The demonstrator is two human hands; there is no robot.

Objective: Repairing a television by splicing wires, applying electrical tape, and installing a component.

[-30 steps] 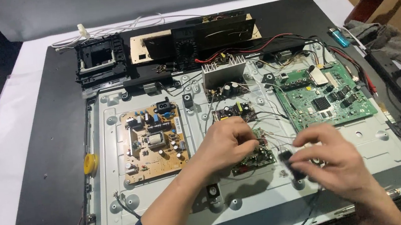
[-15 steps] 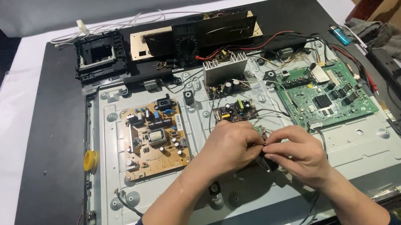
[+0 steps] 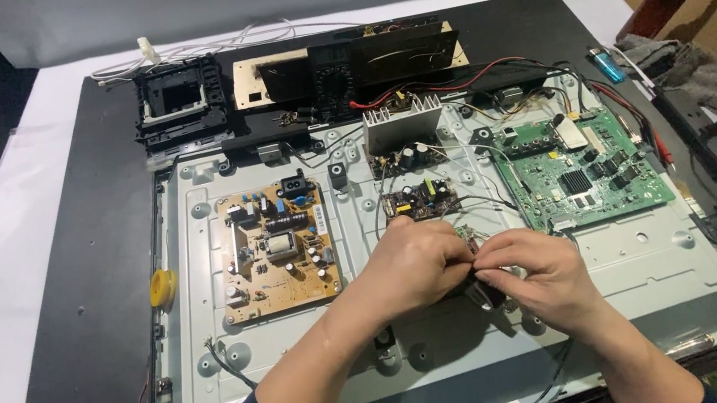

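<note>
Both hands meet over the middle of a grey metal back panel (image 3: 653,258) of an opened flat screen. My left hand (image 3: 415,262) is curled over a small circuit board (image 3: 469,236), which it mostly hides, with its fingertips pinched at the board's right edge. My right hand (image 3: 536,273) touches the left fingertips and grips a small black plug (image 3: 486,293). A black cable (image 3: 557,366) runs from the plug towards the panel's near edge. What the fingertips touch is hidden.
A tan power board (image 3: 277,251) lies to the left and a green main board (image 3: 584,171) to the right. Behind the hands are a small board (image 3: 419,199) and a finned heat sink (image 3: 403,122). A yellow solder reel (image 3: 161,287), blue lighter (image 3: 606,65) and power strip (image 3: 711,134) flank the panel.
My right hand has moved left with the black plug and now touches the left hand's fingertips. The left hand has stayed over the small board.
</note>
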